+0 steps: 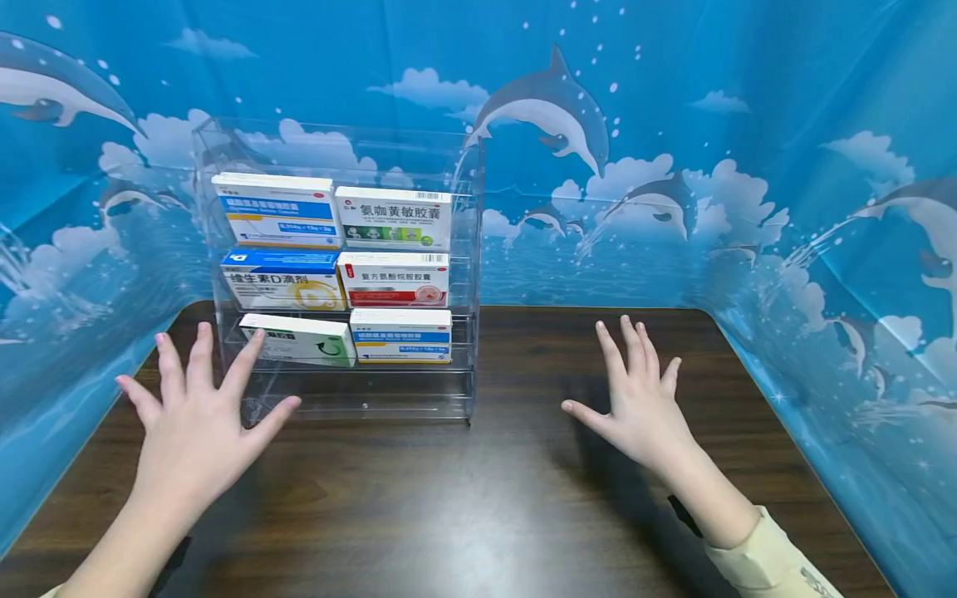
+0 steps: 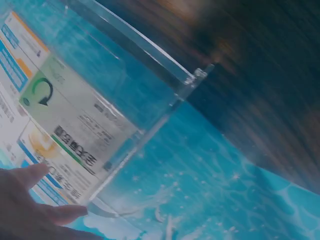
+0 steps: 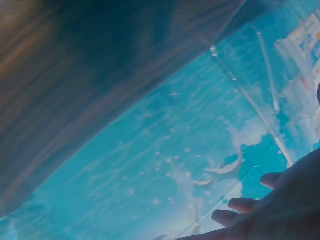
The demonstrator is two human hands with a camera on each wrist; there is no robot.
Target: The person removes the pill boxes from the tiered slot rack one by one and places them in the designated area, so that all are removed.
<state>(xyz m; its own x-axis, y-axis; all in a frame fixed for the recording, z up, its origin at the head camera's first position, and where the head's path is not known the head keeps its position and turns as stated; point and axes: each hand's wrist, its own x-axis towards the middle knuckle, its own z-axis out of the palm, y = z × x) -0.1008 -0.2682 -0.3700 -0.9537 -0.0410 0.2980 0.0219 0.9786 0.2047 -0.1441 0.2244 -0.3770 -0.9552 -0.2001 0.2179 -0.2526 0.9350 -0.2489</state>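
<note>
A clear acrylic tiered rack [image 1: 419, 407] stands on the table at left, holding medicine boxes in two columns. The top tier has a blue-and-white box [image 1: 277, 212] and a white box with a green strip [image 1: 396, 220]. Below sit a vitamin D box [image 1: 284, 280] and a red-and-white box [image 1: 394, 281]. On the lowest filled tier, a green-and-white box [image 1: 306, 342] leans askew beside another blue-and-white box [image 1: 401, 336]. My left hand [image 1: 190, 415], fingers spread, hovers before the rack's lower left. Well right of the rack, my right hand [image 1: 639, 403] spreads its fingers, holding nothing.
The dark wood table [image 1: 478, 498] spreads beneath both hands. A blue curtain printed with dolphins [image 1: 553, 108] encloses its back and sides. The rack's bottom front ledge [image 1: 364, 407] bears no box.
</note>
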